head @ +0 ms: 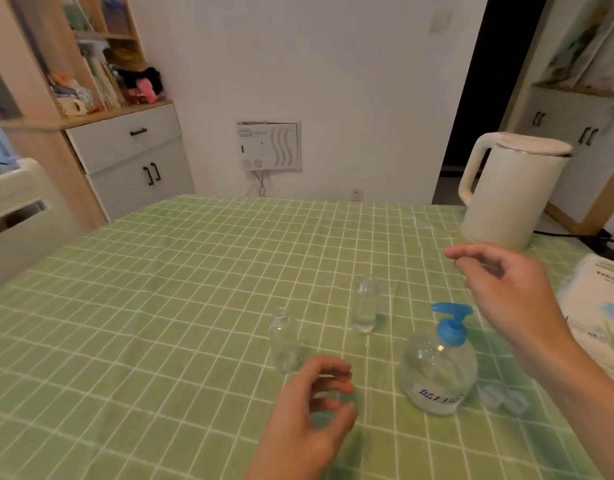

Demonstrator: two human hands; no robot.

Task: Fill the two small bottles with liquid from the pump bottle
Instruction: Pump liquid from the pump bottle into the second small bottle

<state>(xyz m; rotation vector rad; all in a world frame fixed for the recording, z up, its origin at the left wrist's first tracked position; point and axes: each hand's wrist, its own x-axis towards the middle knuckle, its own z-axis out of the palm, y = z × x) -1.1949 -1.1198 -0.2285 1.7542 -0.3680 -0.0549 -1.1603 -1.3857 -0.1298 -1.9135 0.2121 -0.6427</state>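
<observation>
Pump bottle (438,372), a squat round clear-plastic one with a blue pump head and a blue printed label, stands upright on our counter (160,306), which is covered in a green cloth with a white grid. Its spout points to our left, toward the two small clear plastic bottles. The nearer small bottle (284,341) stands upright just beyond our left hand (309,407); the farther small bottle (365,306) stands upright behind and to the left of the pump head. Both look uncapped, though blur makes that uncertain, and we cannot tell how much liquid is in either.

Our left hand hovers low with fingers loosely curled and parted, holding nothing, and the nearer small bottle lies straight ahead of its fingertips, so we judge that hand best placed to take it. Our right hand (506,289) hangs above and beyond the pump head, fingers spread and relaxed, empty; the pump lies just below and toward us from it, so we judge that hand the one to press. Two small pale clear caps (502,398) seem to lie just right of the pump bottle's base. A white kettle (513,188) stands well apart at the far right, a tissue pack (599,306) at the right edge.
</observation>
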